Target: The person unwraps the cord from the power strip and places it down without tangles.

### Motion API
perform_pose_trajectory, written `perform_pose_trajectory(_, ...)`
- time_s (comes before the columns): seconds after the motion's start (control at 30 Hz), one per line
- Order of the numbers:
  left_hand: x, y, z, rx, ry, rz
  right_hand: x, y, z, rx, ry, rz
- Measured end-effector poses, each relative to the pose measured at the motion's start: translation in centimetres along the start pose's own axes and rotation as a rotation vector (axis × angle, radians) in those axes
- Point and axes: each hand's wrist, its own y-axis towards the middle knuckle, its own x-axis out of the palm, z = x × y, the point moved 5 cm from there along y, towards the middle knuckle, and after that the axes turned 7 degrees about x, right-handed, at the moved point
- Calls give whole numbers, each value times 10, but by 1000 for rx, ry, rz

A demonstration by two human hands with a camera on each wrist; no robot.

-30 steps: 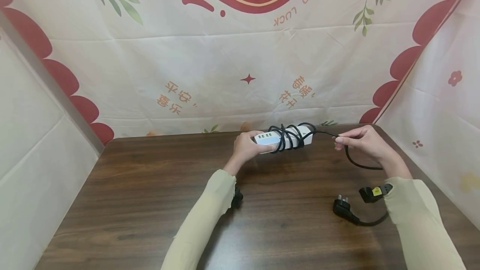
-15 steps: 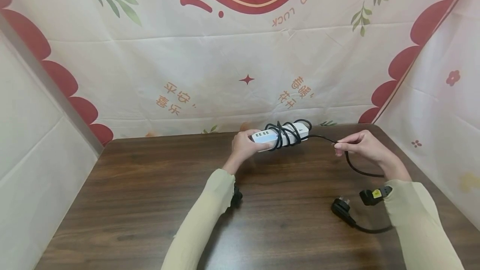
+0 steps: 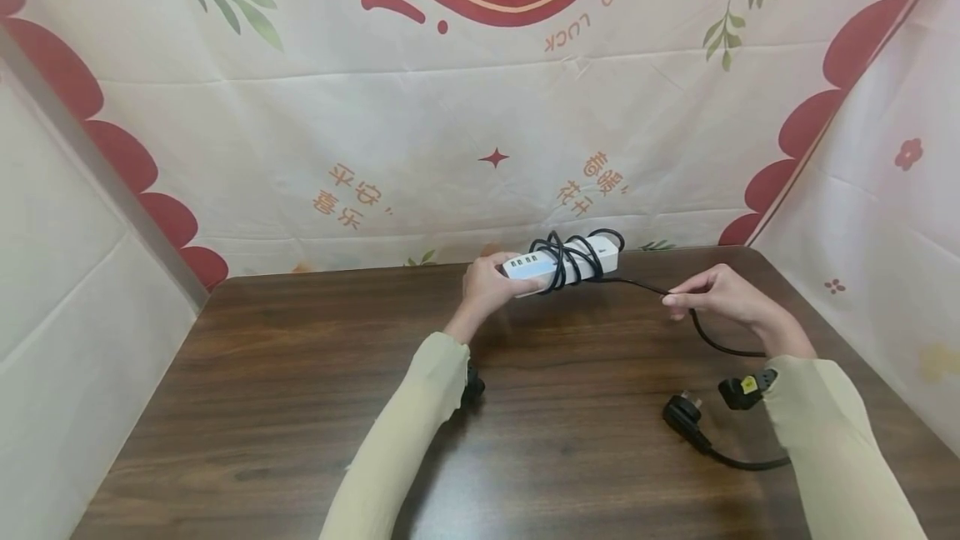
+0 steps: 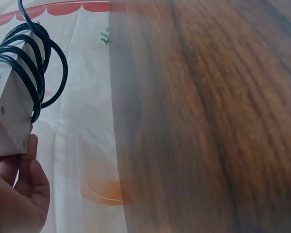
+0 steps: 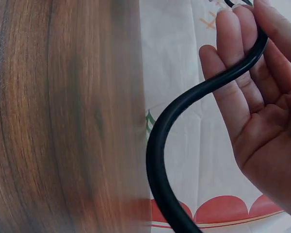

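Observation:
My left hand grips one end of a white power strip, held up near the table's back edge. Several turns of black cord wrap around the strip's middle, and one loop stands out at its far end. To the right, my right hand pinches the cord between thumb and fingers. From there the cord curves down across the fingers in the right wrist view. Below that hand lies the cord's black plug, prongs up, its lead running under the right sleeve.
The brown wooden table meets a printed cloth backdrop at its back edge. A black device with a yellow label shows at the right cuff; another dark piece shows at the left cuff.
The power strip has tilted and risen slightly in my left hand. My right hand has moved a little down and left with the cord, and the plug has turned slightly on the table.

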Motion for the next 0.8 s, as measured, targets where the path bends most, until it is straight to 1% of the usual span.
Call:
perform_pose_trajectory(0.23, -2, 0, 2, -8, -3, -13, 4, 6, 3, 40, -115, 4)
perform_pose_trajectory(0.33, -3, 1, 4, -4, -13, -17, 6, 8, 4, 44, -151, 10)
perform_pose_trajectory(0.57, -4, 1, 6, 5, -24, -26, 8, 11, 8, 57, -153, 13)
perform_pose_trajectory(0.67, -4, 1, 7, 10, -34, -34, 9, 12, 9, 60, -145, 1)
perform_pose_trajectory(0.8, -4, 2, 8, 21, -21, -42, 10, 13, 11, 74, -136, -6)
